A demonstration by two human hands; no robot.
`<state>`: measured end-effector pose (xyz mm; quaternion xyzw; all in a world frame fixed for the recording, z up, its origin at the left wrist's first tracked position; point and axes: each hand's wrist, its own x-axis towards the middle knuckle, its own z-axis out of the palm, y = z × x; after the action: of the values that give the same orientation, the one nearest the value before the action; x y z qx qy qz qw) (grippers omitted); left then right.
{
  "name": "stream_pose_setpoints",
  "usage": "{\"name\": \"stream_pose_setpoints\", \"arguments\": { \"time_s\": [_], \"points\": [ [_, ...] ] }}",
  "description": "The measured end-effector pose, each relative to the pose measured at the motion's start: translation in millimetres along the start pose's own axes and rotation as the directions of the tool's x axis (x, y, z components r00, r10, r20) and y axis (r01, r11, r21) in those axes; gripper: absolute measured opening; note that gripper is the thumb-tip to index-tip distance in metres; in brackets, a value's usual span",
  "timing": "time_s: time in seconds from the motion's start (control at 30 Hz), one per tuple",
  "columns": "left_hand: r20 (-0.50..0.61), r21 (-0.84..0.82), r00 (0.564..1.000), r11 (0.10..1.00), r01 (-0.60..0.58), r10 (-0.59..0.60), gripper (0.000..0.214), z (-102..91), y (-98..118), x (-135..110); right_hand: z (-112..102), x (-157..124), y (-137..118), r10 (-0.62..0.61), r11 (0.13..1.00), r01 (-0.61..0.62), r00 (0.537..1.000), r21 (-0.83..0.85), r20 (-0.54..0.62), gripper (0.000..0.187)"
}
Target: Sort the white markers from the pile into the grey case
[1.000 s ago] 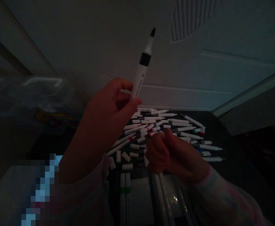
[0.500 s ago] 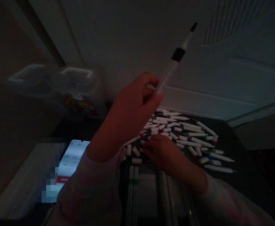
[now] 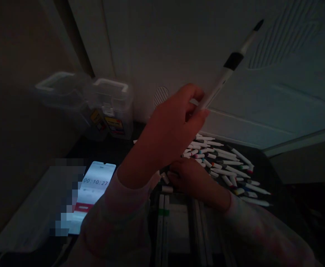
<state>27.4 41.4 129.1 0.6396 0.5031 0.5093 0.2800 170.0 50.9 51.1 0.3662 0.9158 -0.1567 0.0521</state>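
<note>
My left hand is raised in the dim light, its fingers pinched on a white marker with a black band and a dark uncapped tip pointing up and to the right. My right hand rests low on the dark surface at the near edge of a pile of white markers and loose caps; its fingers are mostly hidden behind the left hand. Both arms wear pale sleeves.
A lit phone showing a timer lies at the lower left. Two clear plastic boxes with handles stand at the back left by a white door. An open marker case with a few markers lies in front of me.
The view has swung left, bringing the phone and boxes into sight. My right hand dropped from a raised fist down onto the marker pile. The held marker tilted further right.
</note>
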Motion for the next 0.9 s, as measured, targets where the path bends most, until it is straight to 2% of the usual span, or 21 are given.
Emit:
{"name": "stream_pose_setpoints", "arguments": {
  "time_s": [0.07,0.1,0.17,0.2,0.3,0.33,0.4,0.67,0.9],
  "points": [
    [-0.027,-0.007,1.000,1.000,-0.003,0.003,0.015,-1.3,-2,1,-11,-5,6,0.044,0.946,-0.043,0.999,0.321,0.003,0.016],
    [-0.048,-0.011,0.999,1.000,-0.009,0.009,0.014,-1.6,-3,2,-17,-9,9,0.092,0.857,-0.092,0.995,0.506,0.026,0.017],
    [-0.078,-0.017,0.997,1.000,-0.017,0.016,0.012,-1.6,-7,4,-29,-19,16,0.157,0.594,-0.125,0.987,0.795,0.038,0.019],
    [-0.081,-0.019,0.997,1.000,-0.017,0.016,0.012,-1.2,-8,4,-33,-24,19,0.179,0.442,-0.103,0.983,0.891,0.025,0.019],
    [-0.068,-0.022,0.998,1.000,0.007,-0.009,0.015,1.3,-11,4,-42,-37,22,0.227,0.011,0.024,0.973,1.000,-0.025,0.015],
    [-0.064,-0.021,0.998,1.000,0.020,-0.021,0.017,2.2,-11,4,-43,-40,22,0.235,-0.103,0.060,0.971,0.993,-0.034,0.015],
    [-0.050,-0.009,0.997,0.998,0.054,-0.054,0.020,3.9,-10,4,-45,-45,22,0.240,-0.266,0.110,0.970,0.958,-0.045,0.016],
    [-0.002,0.018,0.970,0.970,0.241,-0.241,0.032,8.0,1,9,-60,-61,22,0.203,-0.609,0.211,0.973,0.764,-0.107,0.010],
    [0.053,-0.013,0.961,0.962,0.272,-0.271,0.025,13.4,8,7,-65,-69,21,0.209,-0.699,0.282,0.959,0.657,-0.189,0.008]
  ]
}}
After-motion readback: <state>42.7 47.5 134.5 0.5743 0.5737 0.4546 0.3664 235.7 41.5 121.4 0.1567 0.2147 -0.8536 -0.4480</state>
